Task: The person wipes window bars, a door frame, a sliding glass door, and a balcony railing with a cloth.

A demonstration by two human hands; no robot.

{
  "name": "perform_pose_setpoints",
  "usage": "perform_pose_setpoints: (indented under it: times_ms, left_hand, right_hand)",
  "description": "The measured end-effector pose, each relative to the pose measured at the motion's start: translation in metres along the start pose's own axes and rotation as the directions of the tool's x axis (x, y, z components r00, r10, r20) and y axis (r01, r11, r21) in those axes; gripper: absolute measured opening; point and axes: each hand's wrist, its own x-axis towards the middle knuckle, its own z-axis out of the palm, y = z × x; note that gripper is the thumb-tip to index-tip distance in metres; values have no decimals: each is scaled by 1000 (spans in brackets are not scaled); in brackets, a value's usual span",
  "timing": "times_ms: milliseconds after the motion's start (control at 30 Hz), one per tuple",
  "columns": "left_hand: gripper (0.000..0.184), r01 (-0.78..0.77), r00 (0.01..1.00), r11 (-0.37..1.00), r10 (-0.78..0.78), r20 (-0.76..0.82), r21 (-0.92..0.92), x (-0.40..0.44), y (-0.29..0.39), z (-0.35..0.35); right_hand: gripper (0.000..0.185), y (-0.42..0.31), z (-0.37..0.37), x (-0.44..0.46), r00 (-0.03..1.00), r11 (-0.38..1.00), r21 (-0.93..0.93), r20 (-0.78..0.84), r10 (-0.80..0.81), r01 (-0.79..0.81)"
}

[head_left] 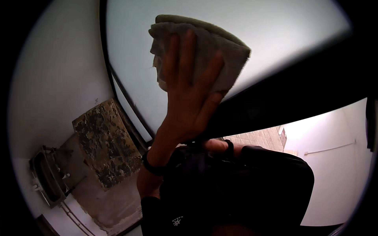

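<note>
1 cloth (205, 45) lies between the left hand (185, 100) and panel (277, 35).

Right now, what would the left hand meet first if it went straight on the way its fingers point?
The folded cloth, against which the left hand lies. Past the cloth's top edge, the way over the pale panel looks free to the picture's edge, though depth is unclear.
</note>
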Motion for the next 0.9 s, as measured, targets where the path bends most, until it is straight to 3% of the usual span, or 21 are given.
perform_pose_setpoints:
  times_ms: [167, 233, 367, 433, 567, 600, 667, 900]
  left_hand:
    - [57, -121, 993, 992, 120, -17, -32, -1, 43, 9]
    - [57, -163, 987, 986, 163, -3, -15, -13, 33, 32]
    - [66, -167, 976, 985, 171, -134, 44, 9, -50, 39]
    - [61, -33, 992, 999, 33, -119, 1, 13, -89, 31]
    - [78, 231, 968, 968, -239, -74, -103, -4, -148, 21]
    - [78, 235, 967, 968, -242, -76, -89, -11, -149, 18]
    - [82, 407, 907, 899, -418, -39, -164, -29, -142, 20]
    - [82, 417, 905, 900, -424, -37, -124, -80, -58, 39]
  right_hand:
    - [50, -35, 6, -29, 998, 998, -53, -49, -24, 22]
    - [50, -31, -6, -48, 996, 997, -66, -73, -42, 37]
    - [50, -35, -14, -68, 993, 997, -80, -115, -23, 14]
    - [50, -34, -13, -74, 990, 996, -87, -137, -19, 8]
    - [50, -26, -14, -77, 990, 998, -63, -137, -34, 25]
    - [50, -22, -13, -75, 988, 998, -57, -147, -44, 36]
    - [50, -14, -10, -69, 985, 996, -57, -159, -70, 62]
    - [49, 29, 8, -47, 948, 981, -54, -254, -195, 187]
